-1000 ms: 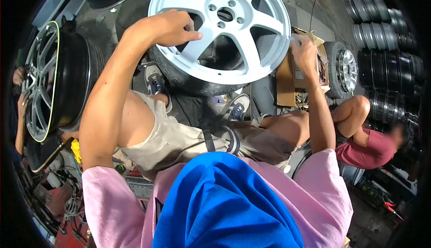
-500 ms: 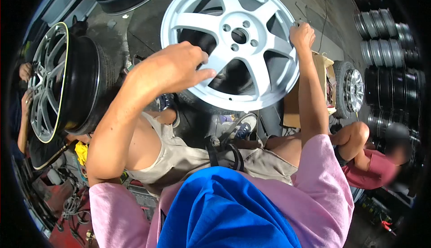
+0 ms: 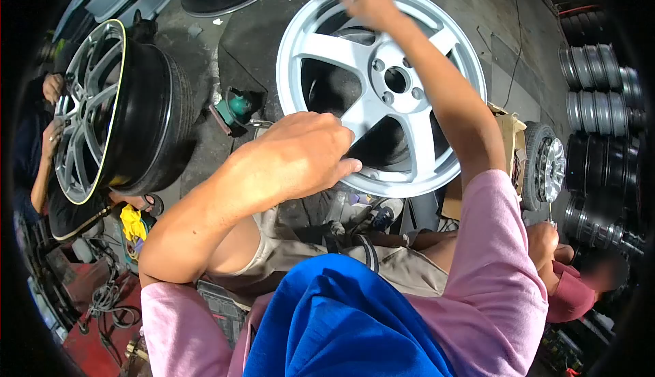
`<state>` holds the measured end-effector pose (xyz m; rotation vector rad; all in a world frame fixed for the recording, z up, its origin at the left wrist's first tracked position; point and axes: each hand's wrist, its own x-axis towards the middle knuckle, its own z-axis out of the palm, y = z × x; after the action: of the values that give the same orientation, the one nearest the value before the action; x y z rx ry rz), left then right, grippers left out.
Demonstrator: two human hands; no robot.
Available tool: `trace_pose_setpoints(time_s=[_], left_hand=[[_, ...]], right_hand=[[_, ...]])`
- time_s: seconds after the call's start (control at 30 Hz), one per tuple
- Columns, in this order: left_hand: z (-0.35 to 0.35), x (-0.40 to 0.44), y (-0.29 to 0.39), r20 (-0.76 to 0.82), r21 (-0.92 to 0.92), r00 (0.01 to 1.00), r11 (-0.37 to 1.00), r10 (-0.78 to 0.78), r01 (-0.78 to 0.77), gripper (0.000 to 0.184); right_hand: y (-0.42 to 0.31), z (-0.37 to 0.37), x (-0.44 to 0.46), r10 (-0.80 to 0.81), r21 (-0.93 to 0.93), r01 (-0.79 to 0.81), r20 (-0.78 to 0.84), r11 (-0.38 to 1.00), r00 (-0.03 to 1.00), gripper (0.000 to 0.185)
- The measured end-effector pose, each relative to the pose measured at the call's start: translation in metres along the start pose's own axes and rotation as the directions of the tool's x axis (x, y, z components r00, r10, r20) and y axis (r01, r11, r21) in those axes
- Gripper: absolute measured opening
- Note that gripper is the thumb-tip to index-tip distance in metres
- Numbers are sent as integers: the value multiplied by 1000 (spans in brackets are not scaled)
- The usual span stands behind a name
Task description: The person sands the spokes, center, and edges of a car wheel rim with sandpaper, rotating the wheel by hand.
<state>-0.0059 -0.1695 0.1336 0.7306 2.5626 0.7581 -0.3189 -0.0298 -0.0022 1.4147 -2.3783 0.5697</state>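
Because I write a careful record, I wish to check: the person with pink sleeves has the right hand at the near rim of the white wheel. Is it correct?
Not quite: in the head view, the right hand of the person with pink sleeves is at the far rim of the white wheel.

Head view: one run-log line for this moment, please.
white wheel: spoked face toward camera | left hand: at near edge, contact unclear | right hand: over far edge, blurred
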Motion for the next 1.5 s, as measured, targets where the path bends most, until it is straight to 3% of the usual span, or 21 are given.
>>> trace_pose_setpoints(time_s=[0.1,0.2,0.27,0.33,0.37,0.43,0.5,0.63,0.73,0.77,0.8,0.83,0.9,0.93,1.03,1.1,1.17,1.23,1.3,1.37,1.5], left_hand=[[5,-3,-5,-80,-7,996,999,42,-43,35],[2,-3,-4,-56,-10,998,1000,22,-23,34],[0,-1,-2,-33,-15,999,1000,1,-1,34],[-3,-5,-2,-16,-21,999,999,-33,33,35],[-4,-7,-4,5,-18,999,999,-45,45,35],[-6,-10,-8,21,-25,999,998,-49,50,36],[-10,-14,-15,24,-40,997,996,-76,77,38],[-14,-21,-23,14,-33,994,994,-105,105,40],[-18,-24,-22,53,-23,988,989,-142,144,42],[-21,-24,-19,81,-22,983,985,-167,170,43],[-21,-22,-17,108,-20,976,981,-189,193,44],[-20,-20,-16,104,-20,977,982,-184,187,44],[-16,-12,-16,90,-3,983,987,-161,162,45],[-16,-5,-12,110,-16,978,984,-176,179,46],[-5,20,-13,-2,-9,995,995,-103,103,46],[13,41,-21,-56,13,996,998,-63,64,48],[31,64,-30,-253,108,967,994,27,1,51],[48,87,-34,-263,140,964,990,35,2,50],[65,106,-36,-326,372,923,925,204,-73,51],[79,118,-28,-126,440,985,897,115,-48,52],[90,129,15,-93,492,995,870,36,14,60]], right_hand=[[-76,0,-3,-342,220,317,88,923,936,33],[-71,-14,3,-366,234,321,178,917,914,37],[-19,-8,10,-204,98,192,134,976,970,34],[38,-18,-7,70,-8,-70,60,998,996,27],[71,-20,-22,94,-116,-94,-1,989,996,27],[88,-41,-64,339,-252,-360,-124,898,933,28],[100,-71,-110,480,-252,-505,-156,826,863,28],[94,-119,-187,740,-469,-715,-173,519,650,34],[84,-163,-225,804,-387,-776,-131,498,581,31],[69,-182,-229,894,31,-898,91,438,439,27],[53,-201,-232,865,401,-893,353,205,358,24],[37,-210,-232,867,400,-892,347,209,359,24],[4,-214,-238,903,477,-835,170,275,394,22],[8,-207,-251,877,602,-750,161,276,452,26],[-14,-202,-263,874,600,-738,126,309,469,28],[-30,-202,-267,881,582,-741,86,333,464,31],[-40,-205,-273,914,399,-836,-17,377,405,35],[-35,-206,-289,925,445,-819,-63,362,375,41],[-35,-215,-297,931,304,-881,-77,362,356,42],[-42,-219,-304,922,277,-879,-105,387,373,46],[-43,-211,-329,896,165,-885,-183,435,405,50]])
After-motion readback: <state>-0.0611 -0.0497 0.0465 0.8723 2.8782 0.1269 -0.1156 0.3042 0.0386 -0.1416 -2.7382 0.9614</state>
